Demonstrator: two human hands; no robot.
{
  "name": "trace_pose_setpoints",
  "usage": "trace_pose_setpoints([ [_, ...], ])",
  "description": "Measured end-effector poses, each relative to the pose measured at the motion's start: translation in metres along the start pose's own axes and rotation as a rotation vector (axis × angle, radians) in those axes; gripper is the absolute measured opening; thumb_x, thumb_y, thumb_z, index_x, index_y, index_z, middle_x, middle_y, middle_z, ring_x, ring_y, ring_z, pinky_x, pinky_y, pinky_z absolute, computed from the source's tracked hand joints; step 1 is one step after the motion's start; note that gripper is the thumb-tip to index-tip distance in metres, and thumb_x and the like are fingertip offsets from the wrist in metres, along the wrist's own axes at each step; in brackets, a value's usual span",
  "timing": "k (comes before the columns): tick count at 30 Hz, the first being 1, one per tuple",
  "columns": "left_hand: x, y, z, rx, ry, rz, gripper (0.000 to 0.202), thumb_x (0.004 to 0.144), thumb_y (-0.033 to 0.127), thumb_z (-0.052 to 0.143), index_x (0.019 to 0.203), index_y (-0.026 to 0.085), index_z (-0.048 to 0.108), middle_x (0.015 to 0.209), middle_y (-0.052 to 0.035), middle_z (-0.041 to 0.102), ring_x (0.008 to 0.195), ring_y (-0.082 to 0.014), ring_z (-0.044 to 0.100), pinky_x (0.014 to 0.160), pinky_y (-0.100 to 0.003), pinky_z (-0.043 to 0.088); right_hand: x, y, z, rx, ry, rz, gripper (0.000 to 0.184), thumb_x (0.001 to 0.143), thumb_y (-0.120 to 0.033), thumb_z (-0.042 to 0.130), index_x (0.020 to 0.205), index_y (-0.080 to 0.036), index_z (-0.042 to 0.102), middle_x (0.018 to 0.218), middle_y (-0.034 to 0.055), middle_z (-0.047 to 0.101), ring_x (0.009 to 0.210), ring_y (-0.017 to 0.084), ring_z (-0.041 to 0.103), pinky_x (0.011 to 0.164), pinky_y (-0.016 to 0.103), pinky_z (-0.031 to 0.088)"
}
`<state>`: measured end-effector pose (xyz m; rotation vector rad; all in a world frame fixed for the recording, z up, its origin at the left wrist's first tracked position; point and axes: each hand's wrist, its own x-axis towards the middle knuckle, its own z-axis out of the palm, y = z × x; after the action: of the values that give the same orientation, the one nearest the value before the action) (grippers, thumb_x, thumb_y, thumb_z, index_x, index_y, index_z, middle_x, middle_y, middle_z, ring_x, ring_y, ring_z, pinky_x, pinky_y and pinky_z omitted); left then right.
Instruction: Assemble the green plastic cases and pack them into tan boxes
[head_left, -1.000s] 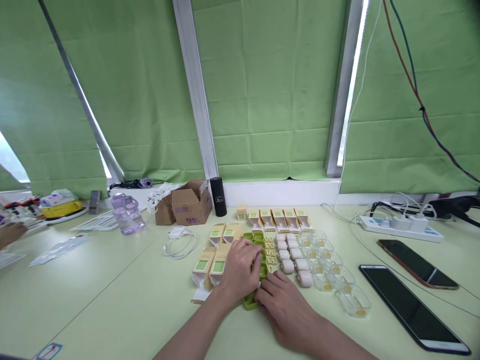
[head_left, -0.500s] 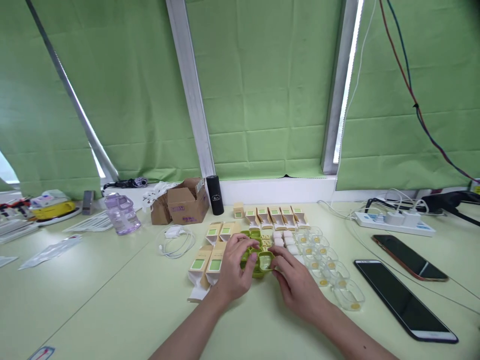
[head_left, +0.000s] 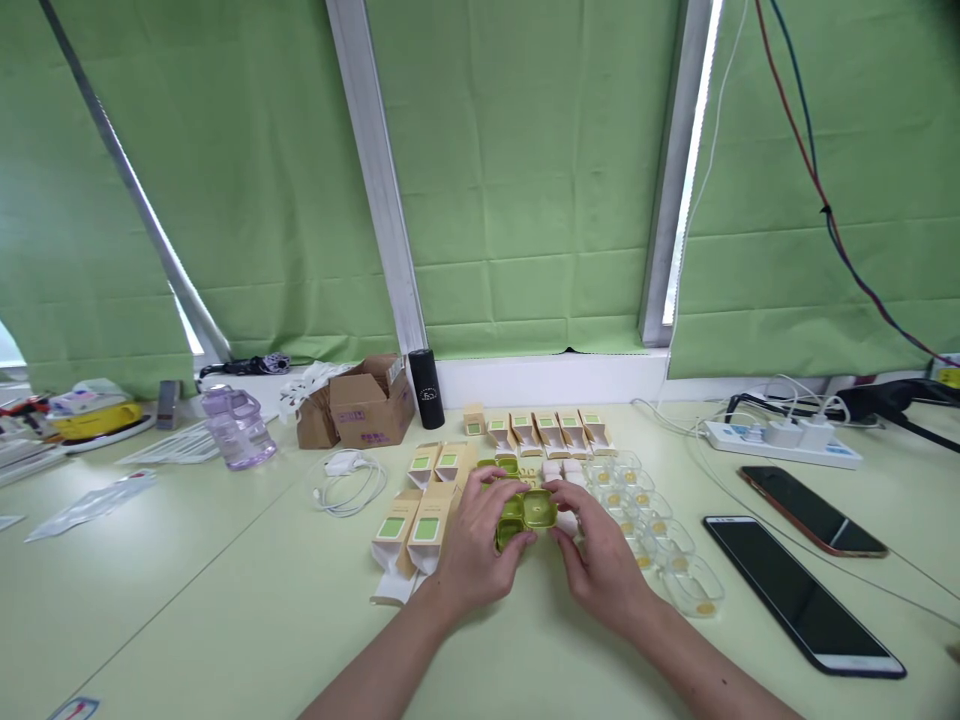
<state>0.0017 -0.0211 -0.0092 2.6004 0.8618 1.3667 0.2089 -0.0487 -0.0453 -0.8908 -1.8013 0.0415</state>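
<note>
My left hand (head_left: 480, 545) and my right hand (head_left: 600, 555) both grip a small green plastic case (head_left: 526, 515), lifted a little above the table, fingers closed round its sides. Behind it more green cases (head_left: 501, 467) lie in a column. Tan cartons with green labels (head_left: 411, 528) lie to the left of my left hand. Pale pink cases (head_left: 559, 470) and clear plastic trays with yellow dots (head_left: 679, 565) sit to the right.
A row of open tan cartons (head_left: 547, 430) stands behind. Cardboard box (head_left: 367, 405), black cylinder (head_left: 425, 388), white cable (head_left: 346, 482) and purple bottle (head_left: 232, 428) are at left. Two phones (head_left: 799, 595) and a power strip (head_left: 780, 443) lie at right.
Both hands have moved from pressing on the column of green cases to lifting one green case between them. The camera view shifted slightly; a person's hand at far left is gone.
</note>
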Motion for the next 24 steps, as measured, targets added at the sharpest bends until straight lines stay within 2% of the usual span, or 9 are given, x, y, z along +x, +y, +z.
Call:
trace_pose_setpoints([
  [4, -0.0009, 0.0012, 0.0007, -0.016, 0.008, 0.0, 0.051, 0.088, 0.01, 0.068, 0.136, 0.026, 0.057, 0.124, -0.011, 0.068, 0.131, -0.0324, 0.052, 0.104, -0.05, 0.053, -0.0012, 0.0028, 0.0007, 0.093, 0.011, 0.09, 0.05, 0.098, -0.012, 0.052, 0.144, -0.03, 0.046, 0.137, 0.0098, 0.066, 0.123, 0.027, 0.068, 0.101, 0.047, 0.062],
  [10, -0.0023, 0.0003, 0.0028, -0.012, 0.024, -0.023, 0.044, 0.093, 0.01, 0.063, 0.134, 0.025, 0.058, 0.125, -0.0124, 0.065, 0.13, -0.0323, 0.055, 0.103, -0.051, 0.054, -0.0008, 0.0014, 0.0008, 0.157, 0.033, 0.155, 0.047, 0.099, -0.017, 0.055, 0.143, -0.031, 0.047, 0.136, 0.0095, 0.066, 0.115, 0.027, 0.071, 0.097, 0.047, 0.064],
  [17, -0.0053, -0.0041, 0.005, 0.002, 0.037, -0.103, 0.035, 0.097, 0.022, 0.064, 0.132, 0.024, 0.062, 0.131, -0.0145, 0.059, 0.126, -0.031, 0.061, 0.103, -0.049, 0.056, 0.0024, -0.0018, 0.0001, 0.222, 0.028, 0.201, 0.036, 0.104, -0.026, 0.053, 0.14, -0.029, 0.05, 0.132, 0.0109, 0.067, 0.106, 0.025, 0.072, 0.09, 0.043, 0.064],
  [24, -0.0024, -0.0035, 0.0051, -0.072, 0.056, -0.186, 0.026, 0.101, 0.038, 0.063, 0.122, 0.022, 0.066, 0.124, -0.0133, 0.062, 0.122, -0.0294, 0.063, 0.099, -0.045, 0.058, 0.0042, -0.0044, -0.0025, 0.231, 0.022, 0.18, 0.028, 0.107, -0.029, 0.051, 0.135, -0.026, 0.053, 0.127, 0.0118, 0.07, 0.1, 0.023, 0.073, 0.087, 0.039, 0.063],
])
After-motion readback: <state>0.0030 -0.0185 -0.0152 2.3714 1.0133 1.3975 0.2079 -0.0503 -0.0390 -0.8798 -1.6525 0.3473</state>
